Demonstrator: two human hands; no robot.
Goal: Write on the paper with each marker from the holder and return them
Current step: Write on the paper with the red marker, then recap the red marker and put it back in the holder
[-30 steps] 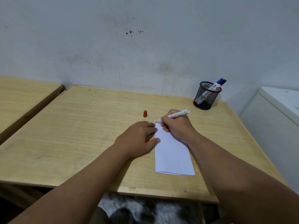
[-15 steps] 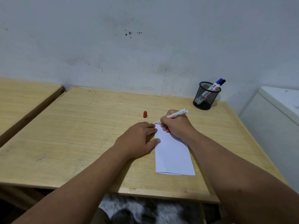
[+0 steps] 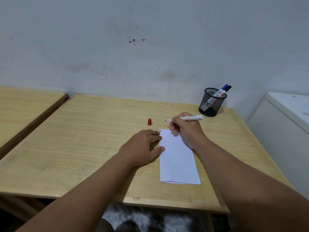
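Nearest the viewer, at the lower centre of the frame, a folded white paper (image 3: 178,158) lies on the wooden table (image 3: 83,139). It is pinned along its left edge by the left hand (image 3: 142,147), which is spread flat with nothing held. A small red mark (image 3: 160,130) can now be seen at the paper's top left corner, just beside the fingertips. Above it, the right hand (image 3: 185,129) is closed around a white marker (image 3: 187,118) with a red tip. Half a second earlier that tip was pressed to the paper's corner; it has since been lifted clear and is pointed left, over bare table. The red marker's stroke is therefore judged done, with capping expected next. The red cap (image 3: 149,122) stands upright left of the tip, apart from it. Farthest back, at the right of centre, a black mesh holder (image 3: 211,102) stands near the wall (image 3: 150,47) with two more markers (image 3: 221,92) leaning in it, apparently still to be used
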